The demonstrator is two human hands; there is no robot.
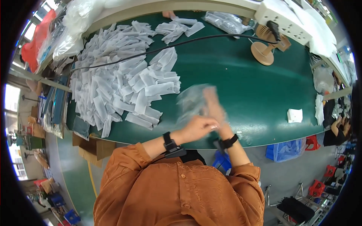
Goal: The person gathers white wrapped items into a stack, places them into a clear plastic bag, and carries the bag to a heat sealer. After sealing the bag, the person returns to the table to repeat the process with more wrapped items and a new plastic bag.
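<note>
My left hand [198, 127] is closed on the lower edge of a clear plastic bag [190, 101] held just above the green table [245, 86]. My right hand [215, 107] is raised and blurred, its fingers up inside or against the same bag. Both wrists wear black bands. To the left lies a big heap of white flat packets [120, 75], several overlapping, about a hand's width from the bag.
A black cable [169, 46] runs across the heap to a white power strip [284, 20]. A small tan fan [264, 47] stands at the back right. A smaller packet cluster [177, 28], a clear bag [226, 20] and a white folded piece [295, 115] also lie here.
</note>
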